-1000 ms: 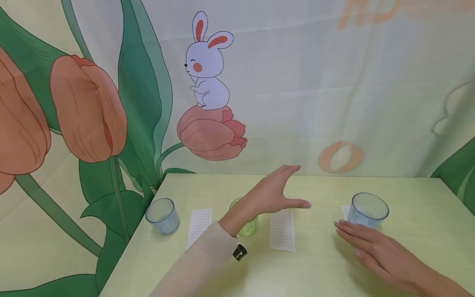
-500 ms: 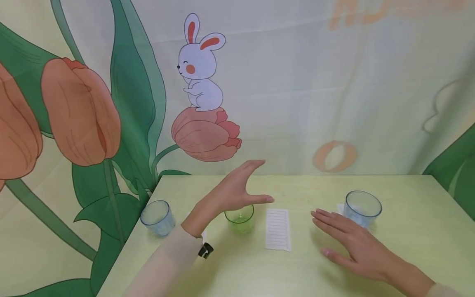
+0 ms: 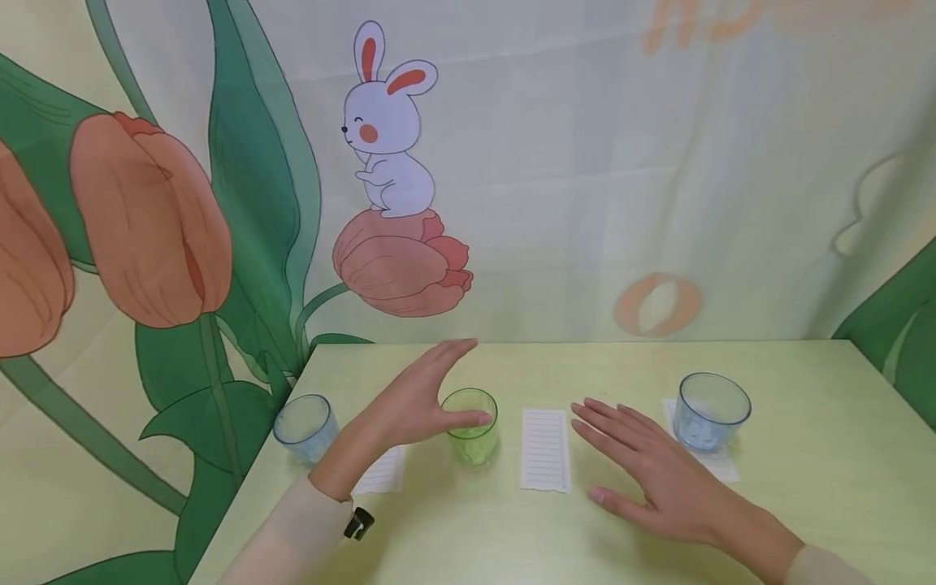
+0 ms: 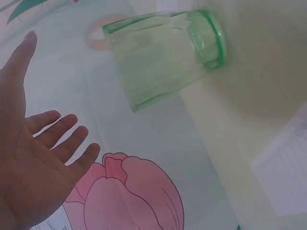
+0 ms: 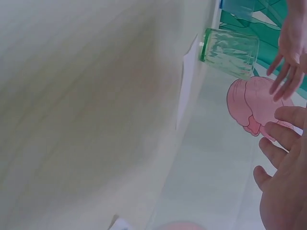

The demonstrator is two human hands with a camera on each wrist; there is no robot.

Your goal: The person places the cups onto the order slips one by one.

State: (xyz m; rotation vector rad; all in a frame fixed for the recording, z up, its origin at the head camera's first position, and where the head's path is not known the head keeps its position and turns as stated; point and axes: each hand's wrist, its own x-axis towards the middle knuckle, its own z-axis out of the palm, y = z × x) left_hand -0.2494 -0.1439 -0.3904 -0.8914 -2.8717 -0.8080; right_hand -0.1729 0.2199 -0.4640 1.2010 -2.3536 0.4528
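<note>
A green glass (image 3: 471, 447) stands upright mid-table between two lined paper slips. Just left of it hovers my left hand (image 3: 409, 410), thumb and fingers spread; in the head view the thumb overlaps the glass rim. The left wrist view shows a gap between that hand (image 4: 43, 158) and the green glass (image 4: 158, 60). My right hand (image 3: 651, 475), fingers straight and thumb apart, hovers right of the middle paper slip (image 3: 544, 455) and holds nothing. Behind its wrist, a blue glass (image 3: 702, 426) stands on another paper slip (image 3: 718, 465).
At the table's left edge stands a second blue glass (image 3: 310, 435), partly behind my left wrist. The left paper slip (image 3: 382, 475) is partly covered by that forearm. A printed cloth (image 3: 541, 187) with a rabbit and tulips hangs behind the table (image 3: 475, 536).
Both hands have moved left. My left hand has passed over the green glass to its left side. My right hand has drawn away from the right blue glass, its thumb spreading. The glasses stay put.
</note>
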